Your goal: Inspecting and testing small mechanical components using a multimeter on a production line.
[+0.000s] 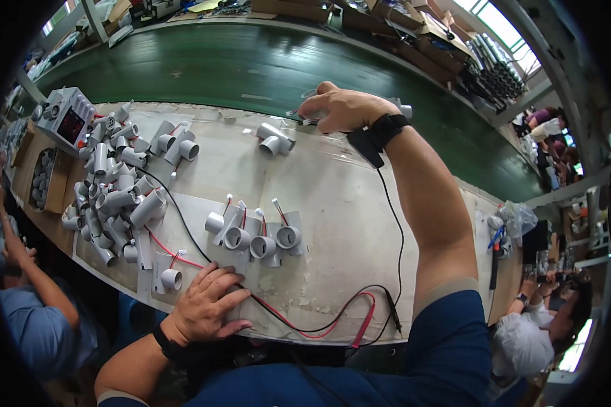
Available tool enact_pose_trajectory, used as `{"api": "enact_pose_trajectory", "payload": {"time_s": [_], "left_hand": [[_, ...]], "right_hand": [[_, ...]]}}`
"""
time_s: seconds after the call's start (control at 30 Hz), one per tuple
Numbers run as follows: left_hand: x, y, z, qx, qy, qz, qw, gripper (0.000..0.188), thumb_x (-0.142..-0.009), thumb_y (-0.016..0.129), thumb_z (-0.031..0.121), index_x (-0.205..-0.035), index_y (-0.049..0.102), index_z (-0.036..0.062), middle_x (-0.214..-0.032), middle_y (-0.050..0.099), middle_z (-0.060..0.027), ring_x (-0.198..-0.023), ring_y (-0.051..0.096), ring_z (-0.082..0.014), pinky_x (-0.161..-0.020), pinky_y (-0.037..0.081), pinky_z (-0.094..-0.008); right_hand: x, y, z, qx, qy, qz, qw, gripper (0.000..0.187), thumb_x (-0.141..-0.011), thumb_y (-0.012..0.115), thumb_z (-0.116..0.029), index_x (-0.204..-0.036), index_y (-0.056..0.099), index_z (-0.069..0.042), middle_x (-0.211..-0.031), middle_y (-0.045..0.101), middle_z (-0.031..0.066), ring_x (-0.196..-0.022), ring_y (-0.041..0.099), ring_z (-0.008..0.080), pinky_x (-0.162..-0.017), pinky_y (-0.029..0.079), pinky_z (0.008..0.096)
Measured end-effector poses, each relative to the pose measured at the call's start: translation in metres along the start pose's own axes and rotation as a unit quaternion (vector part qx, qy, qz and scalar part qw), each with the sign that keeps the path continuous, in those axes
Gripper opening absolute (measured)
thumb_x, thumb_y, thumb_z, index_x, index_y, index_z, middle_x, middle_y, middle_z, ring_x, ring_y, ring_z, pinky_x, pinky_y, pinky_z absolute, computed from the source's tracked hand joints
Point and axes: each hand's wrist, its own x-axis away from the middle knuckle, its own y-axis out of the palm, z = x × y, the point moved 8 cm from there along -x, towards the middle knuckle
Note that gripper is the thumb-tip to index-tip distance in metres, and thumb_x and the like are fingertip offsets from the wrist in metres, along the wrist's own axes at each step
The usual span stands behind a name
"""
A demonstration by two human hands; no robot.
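Pale plastic is showing under the right hand (343, 110): a small pale piece (310, 93), mostly hidden, sitting where the table (349, 224) is meeting the green belt (183, 64). Fingers are bending around it; can't tell if they're truly gripping. Main risk: a loose pinch at that edge could be letting the piece slip onto the belt. One tee fitting (275, 140) is standing just short of that hand, so a low forearm swing could be knocking it over. A wrist cord (402, 237) is trailing from the black strap (389, 129) down to near the black probe (393, 312); a quick pull could be snagging that or the red probe (364, 322), both lying loose by the near edge. Left hand (210, 302) is resting palm down, fingers extended, over the black lead (173, 198) and red lead (167, 249); grip on them can't be told. Lifting carelessly could be dragging the leads into the wired fittings (263, 247), tugging their thin wires. Further left, a heaped pile (119, 197) is crowding the meter box (68, 125); one bump could be sending pieces rolling.
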Motion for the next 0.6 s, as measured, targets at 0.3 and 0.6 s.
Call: {"api": "enact_pose_trajectory", "payload": {"time_s": [0.3, 0.6], "left_hand": [[0.02, -0.014, 0.007, 0.008, 0.018, 0.096, 0.995, 0.049, -0.081, 0.082, 0.038, -0.119, 0.067, 0.0106, -0.128, 0.06, -0.015, -0.123, 0.058, -0.035, -0.112, 0.04, -0.0506], [-0.159, -0.083, -0.073, 0.086, -0.038, 0.151, 0.984, 0.04, -0.09, 0.076, 0.031, -0.116, 0.066, 0.0012, -0.12, 0.062, -0.0217, -0.11, 0.061, -0.0377, -0.097, 0.05, -0.0423]], "right_hand": [[0.116, 0.017, -0.063, -0.095, -0.087, -0.071, 0.989, 0.057, -0.081, 0.083, -0.028, -0.135, 0.067, -0.019, -0.136, 0.058, 0.011, -0.113, 0.065, 0.0292, -0.1, 0.052, 0.0378], [0.067, -0.032, 0.145, -0.054, 0.24, 0.249, 0.937, 0.084, -0.076, 0.088, -0.047, -0.146, 0.058, -0.012, -0.13, 0.065, 0.0207, -0.121, 0.062, 0.032, -0.1, 0.052, 0.0378]]}}
